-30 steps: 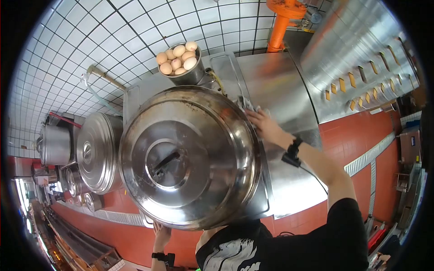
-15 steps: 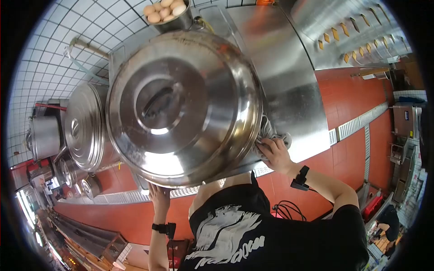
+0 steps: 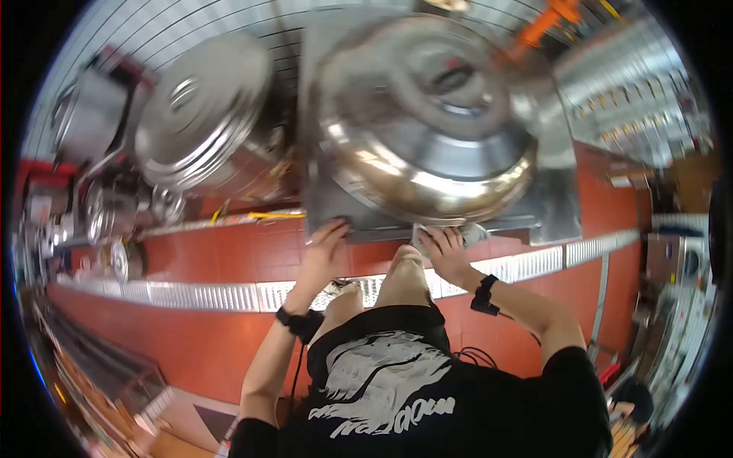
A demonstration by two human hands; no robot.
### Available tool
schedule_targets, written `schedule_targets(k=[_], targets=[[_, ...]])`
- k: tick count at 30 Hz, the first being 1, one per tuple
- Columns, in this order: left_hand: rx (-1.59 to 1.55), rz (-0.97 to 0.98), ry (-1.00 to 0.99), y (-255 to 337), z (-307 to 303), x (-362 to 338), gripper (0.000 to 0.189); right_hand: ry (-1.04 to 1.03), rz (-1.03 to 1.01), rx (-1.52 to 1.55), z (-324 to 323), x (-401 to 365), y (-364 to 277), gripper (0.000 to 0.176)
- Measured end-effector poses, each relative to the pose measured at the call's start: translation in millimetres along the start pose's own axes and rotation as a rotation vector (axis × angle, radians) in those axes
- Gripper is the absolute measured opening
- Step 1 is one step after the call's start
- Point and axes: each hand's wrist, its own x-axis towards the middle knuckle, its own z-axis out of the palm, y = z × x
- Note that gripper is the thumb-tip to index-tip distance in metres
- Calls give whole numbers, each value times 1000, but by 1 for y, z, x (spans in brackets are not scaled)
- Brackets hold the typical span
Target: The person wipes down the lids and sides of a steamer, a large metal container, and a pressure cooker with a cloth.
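A big domed steel lid sits over the steel counter in front of me, slightly smeared by motion. My left hand is at the counter's front edge, left of the lid, fingers stretched out and holding nothing. At the same edge, below the lid's rim, my right hand presses on a grey cloth with its fingers bent over it. Part of the cloth is hidden under that hand. Whatever lies beneath the lid is out of sight.
A tall lidded steel pot stands to the left, with smaller pots beyond it. An orange object is at the back right. A metal floor grate crosses the red tiles. Another person is at lower right.
My left hand has come out from under the lid's rim to the counter edge. My right hand stays at the cloth. The view has shifted, and the lid now appears higher and farther right.
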Motion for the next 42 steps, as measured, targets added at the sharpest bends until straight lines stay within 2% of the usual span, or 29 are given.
schedule_targets(k=[2,4,6,7,9,11,14,17,18,20,21,22,24,25,26,27,30,31,33,34,36,37,39,40,42], targets=[[17,-5,17,-8,-10,-24,35,31,-27,33,6,24,-41,64],[21,30,14,-17,-24,-33,36,12,35,148,14,59,-85,63],[-38,-26,48,-23,-35,-42,37,76,30,72,28,100,-125,65],[3,-10,48,-34,-41,-44,46,94,49,142,23,124,-143,65],[4,-21,91,-38,-53,-43,49,117,75,212,12,169,-170,64],[-24,-108,106,-38,-66,-35,57,160,251,307,13,210,-181,63],[18,-40,215,-42,-74,-13,55,278,352,311,43,257,-167,61],[17,-54,220,-35,-76,13,57,299,449,417,43,283,-159,62],[10,-73,217,-31,-77,21,58,295,452,427,41,282,-156,62],[13,-73,211,-30,-73,32,61,284,298,696,31,266,-141,65],[107,25,230,-28,-72,36,63,207,245,743,21,247,-133,67],[203,129,248,-26,-71,42,64,201,203,703,8,228,-127,62],[317,121,177,-26,-64,48,67,212,217,599,-12,188,-120,50],[387,191,75,-26,-61,53,70,206,209,521,-14,167,-115,46],[456,257,-29,-28,-56,58,72,194,254,521,-16,147,-114,42],[443,188,-124,-33,-48,61,78,211,298,530,-16,130,-114,41],[529,156,-130,-35,-39,72,80,146,453,459,-22,91,-108,41],[558,177,-87,-41,-37,78,79,215,521,487,-23,83,-105,37],[576,165,-41,-55,-37,99,77,279,755,363,-22,67,-100,19],[578,150,-2,-60,-40,110,76,268,860,324,-15,56,-95,16],[570,165,-30,-70,-49,140,68,397,1030,489,6,39,-88,15],[592,176,-41,-76,-54,155,70,404,1055,491,17,30,-87,15],[573,183,-49,-85,-61,185,70,440,1313,737,31,19,-90,21],[580,215,-58,-89,-66,199,69,453,1329,733,32,18,-93,21],[513,194,-84,-98,-73,227,70,339,1543,1043,25,28,-98,35]])
